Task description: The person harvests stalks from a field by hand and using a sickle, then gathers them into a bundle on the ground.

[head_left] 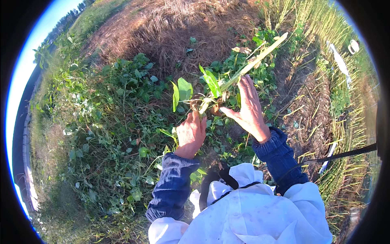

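A pale green plant stalk (266,53) slants from the upper right down to my left hand (190,134). The fingers of that hand are closed around its lower, leafy end. Broad green leaves (185,89) and curled brown dry bits hang on the stem just above the fingertips. My right hand (248,107) is on the other side, fingers stretched out and thumb spread toward the stem. Its fingertips lie beside the stalk and may touch it. The thumb tip is next to a brown withered part (216,110).
Dense green vines (109,134) cover the ground to the left and below the hands. Dry brown straw (183,28) is heaped ahead. Cut stubble (341,134) stands at right, with a white scrap (340,63) among it. A black strap (341,155) crosses at right.
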`<state>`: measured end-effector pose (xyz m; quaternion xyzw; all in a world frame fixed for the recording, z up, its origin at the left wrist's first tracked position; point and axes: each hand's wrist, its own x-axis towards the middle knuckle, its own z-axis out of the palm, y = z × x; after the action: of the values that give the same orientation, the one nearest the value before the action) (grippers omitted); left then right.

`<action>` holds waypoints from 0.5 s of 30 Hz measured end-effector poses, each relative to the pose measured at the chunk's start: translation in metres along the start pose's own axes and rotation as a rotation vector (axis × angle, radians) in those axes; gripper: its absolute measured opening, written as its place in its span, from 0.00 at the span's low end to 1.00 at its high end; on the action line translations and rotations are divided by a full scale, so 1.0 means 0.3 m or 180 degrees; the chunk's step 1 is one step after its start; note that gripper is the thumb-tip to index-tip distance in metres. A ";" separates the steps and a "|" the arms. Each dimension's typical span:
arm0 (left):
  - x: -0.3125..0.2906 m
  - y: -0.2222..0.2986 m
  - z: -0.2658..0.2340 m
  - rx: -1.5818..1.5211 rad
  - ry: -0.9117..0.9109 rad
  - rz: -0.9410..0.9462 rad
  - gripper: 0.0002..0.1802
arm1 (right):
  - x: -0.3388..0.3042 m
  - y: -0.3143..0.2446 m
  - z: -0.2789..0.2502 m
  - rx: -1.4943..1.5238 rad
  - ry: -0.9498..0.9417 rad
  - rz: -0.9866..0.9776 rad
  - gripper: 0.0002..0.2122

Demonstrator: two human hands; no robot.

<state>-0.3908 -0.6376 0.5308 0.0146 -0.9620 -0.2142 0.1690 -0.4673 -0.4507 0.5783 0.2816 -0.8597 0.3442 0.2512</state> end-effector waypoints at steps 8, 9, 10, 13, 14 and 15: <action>-0.001 -0.051 0.034 0.0307 0.0194 -0.0045 0.14 | -0.105 -0.063 0.023 0.2103 -0.1941 0.1516 0.07; -0.012 -0.079 0.036 0.0447 0.0150 -0.0123 0.13 | -0.120 -0.092 0.017 0.2011 -0.1852 0.1214 0.05; -0.024 -0.128 0.053 0.0418 -0.0046 -0.0139 0.13 | -0.121 -0.125 -0.001 0.1829 -0.1807 0.1229 0.06; -0.011 -0.074 0.043 -0.0076 0.0154 0.0015 0.14 | -0.085 -0.099 -0.051 0.1246 -0.0832 0.1285 0.21; -0.017 -0.053 0.023 -0.0176 0.0136 0.0061 0.13 | -0.062 -0.071 -0.072 0.0947 -0.0653 0.1023 0.29; -0.023 -0.039 0.016 -0.0271 0.0119 0.0101 0.13 | -0.046 -0.034 -0.074 0.0752 -0.0760 0.1183 0.33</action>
<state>-0.3865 -0.6454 0.5197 -0.0039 -0.9488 -0.2519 0.1907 -0.4455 -0.4364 0.5884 0.1848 -0.8741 0.4469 0.0455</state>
